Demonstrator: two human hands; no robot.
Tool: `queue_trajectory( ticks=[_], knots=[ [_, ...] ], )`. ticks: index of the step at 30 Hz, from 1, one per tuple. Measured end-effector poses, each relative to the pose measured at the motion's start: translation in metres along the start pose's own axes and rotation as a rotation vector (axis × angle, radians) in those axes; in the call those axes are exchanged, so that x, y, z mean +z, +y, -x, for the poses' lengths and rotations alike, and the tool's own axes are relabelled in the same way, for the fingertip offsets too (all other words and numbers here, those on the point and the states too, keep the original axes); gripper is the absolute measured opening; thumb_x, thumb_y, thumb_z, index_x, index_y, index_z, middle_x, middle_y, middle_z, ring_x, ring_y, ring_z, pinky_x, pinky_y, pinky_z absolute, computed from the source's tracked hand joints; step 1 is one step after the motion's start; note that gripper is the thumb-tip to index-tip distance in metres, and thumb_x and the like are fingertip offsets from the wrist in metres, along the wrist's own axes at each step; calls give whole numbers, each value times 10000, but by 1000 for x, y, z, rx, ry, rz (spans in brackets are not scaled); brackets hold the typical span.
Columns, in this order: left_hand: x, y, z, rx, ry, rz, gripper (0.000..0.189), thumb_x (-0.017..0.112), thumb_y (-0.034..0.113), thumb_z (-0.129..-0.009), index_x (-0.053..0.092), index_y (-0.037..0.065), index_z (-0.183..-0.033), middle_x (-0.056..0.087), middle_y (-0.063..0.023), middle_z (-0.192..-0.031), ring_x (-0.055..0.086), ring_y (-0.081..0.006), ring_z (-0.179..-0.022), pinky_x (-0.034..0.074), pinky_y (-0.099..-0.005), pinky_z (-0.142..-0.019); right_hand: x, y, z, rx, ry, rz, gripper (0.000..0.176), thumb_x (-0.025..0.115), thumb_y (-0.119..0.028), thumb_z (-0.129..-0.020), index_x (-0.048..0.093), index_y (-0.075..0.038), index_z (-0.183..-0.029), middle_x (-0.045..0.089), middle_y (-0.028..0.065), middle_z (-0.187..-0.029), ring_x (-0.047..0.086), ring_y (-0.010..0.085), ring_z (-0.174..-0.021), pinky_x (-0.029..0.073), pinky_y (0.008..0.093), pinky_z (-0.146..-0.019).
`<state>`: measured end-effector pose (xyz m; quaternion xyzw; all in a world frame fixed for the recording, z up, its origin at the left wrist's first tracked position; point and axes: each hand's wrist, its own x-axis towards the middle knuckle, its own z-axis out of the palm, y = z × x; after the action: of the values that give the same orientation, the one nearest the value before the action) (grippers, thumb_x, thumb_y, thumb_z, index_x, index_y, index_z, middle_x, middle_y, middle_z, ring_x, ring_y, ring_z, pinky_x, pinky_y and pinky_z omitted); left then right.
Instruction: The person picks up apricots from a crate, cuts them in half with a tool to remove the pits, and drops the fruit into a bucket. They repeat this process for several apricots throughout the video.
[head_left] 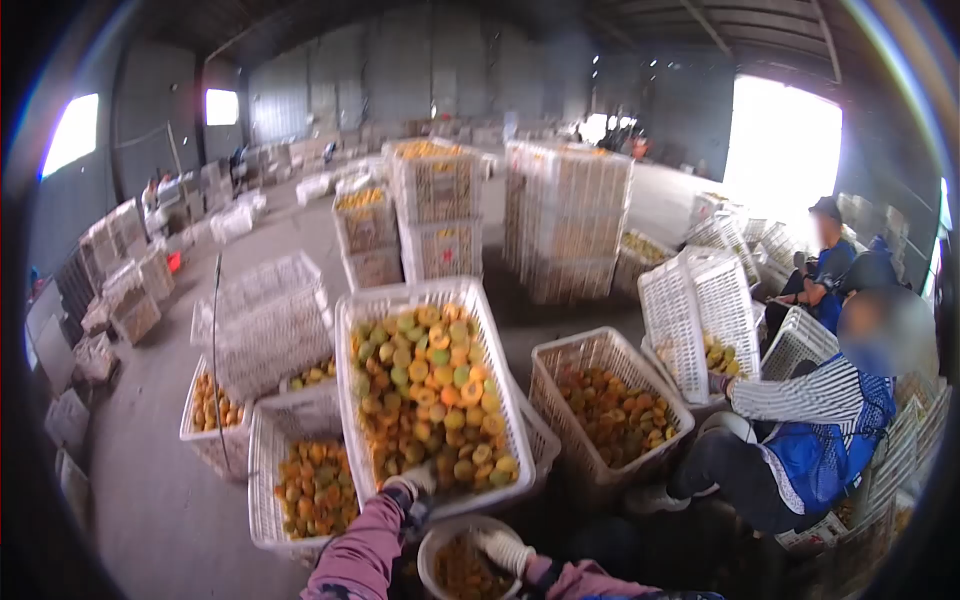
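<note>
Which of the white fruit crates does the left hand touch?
The big tilted crate in the middle, with green and orange fruit mixed; the left hand rests on its near rim.

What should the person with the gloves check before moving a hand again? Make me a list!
1. Left hand at the big crate: ok, it rests at the near edge.
2. Fruit in that crate: ok, full of orange and green ones.
3. Right hand on the bucket: ok, it lies on the rim.
4. Room in the bucket: cannot tell, partly hidden.
5. Seated person out of the way: ok, busy at another crate on the right.
</note>
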<state>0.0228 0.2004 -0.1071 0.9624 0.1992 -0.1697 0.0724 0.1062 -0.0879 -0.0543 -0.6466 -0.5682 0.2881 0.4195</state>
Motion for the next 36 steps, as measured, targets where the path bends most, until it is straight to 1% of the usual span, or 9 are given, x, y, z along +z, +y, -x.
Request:
queue_trajectory(
  ticks=[1,2,5,9,11,23,27,33,36],
  knots=[
    [-24,19,13,241,95,-336,434,499,101,-789,437,1,-1206,581,-154,-1067,548,-270,-1013,366,-360,-962,-2,-14,-6,-386,146,373,329,405,-323,-932,577,-69,-1052,630,136,-906,586,265,-785,460,350,-729],
    [-38,40,39,-112,222,-480,433,471,78,-807,397,-17,-1222,542,-165,-1085,527,-251,-1026,366,-361,-963,-13,-24,-5,18,42,-43,308,368,-235,-931,573,-50,-1067,605,187,-999,560,309,-889,430,357,-831],
    [-120,122,131,95,1012,743,540,714,171,-680,476,-27,-1123,526,-139,-1089,504,-273,-1040,394,-341,-937,-26,-56,-29,141,97,-239,244,390,-202,-934,543,-25,-1005,594,117,-900,566,254,-837,450,334,-744],
    [-91,154,122,73,863,1819,351,376,272,-949,473,19,-1172,557,-85,-1071,526,-197,-1016,416,-306,-917,-29,-89,-43,146,240,-59,221,504,-204,-902,513,-2,-991,592,134,-746,563,267,-665,433,348,-592],
    [-84,167,118,-4,805,2312,411,264,341,-982,443,29,-1179,545,-60,-1086,522,-145,-998,423,-268,-897,-18,-77,-44,58,181,-64,422,449,-340,-897,438,-13,-1164,578,297,-844,543,461,-819,441,484,-649],
    [-80,170,126,-146,829,1673,427,357,48,-934,262,8,-1349,428,-110,-1278,437,-173,-1165,339,-282,-1001,-36,-106,-35,152,83,430,312,473,-288,-858,455,-4,-986,592,229,-705,581,407,-684,449,480,-571],
    [-82,169,126,-100,900,2171,251,331,174,-971,512,19,-1052,567,-58,-941,545,-139,-896,438,-257,-833,-34,-107,-37,192,5,450,316,469,-264,-862,461,14,-1011,593,228,-703,585,401,-685,455,469,-570],
    [-99,167,145,-156,902,1503,395,360,382,-948,521,33,-857,524,-26,-762,492,-89,-695,401,-216,-646,-34,-116,-29,199,-114,238,345,468,-259,-861,468,34,-1044,593,257,-759,583,404,-744,468,449,-635],
    [-99,165,145,-20,901,1454,165,455,173,-827,531,27,-817,518,-43,-693,505,-111,-603,405,-231,-557,-5,-73,-26,129,-146,-111,321,462,-261,-887,507,12,-1050,618,176,-787,589,329,-733,474,389,-664]
  ],
)
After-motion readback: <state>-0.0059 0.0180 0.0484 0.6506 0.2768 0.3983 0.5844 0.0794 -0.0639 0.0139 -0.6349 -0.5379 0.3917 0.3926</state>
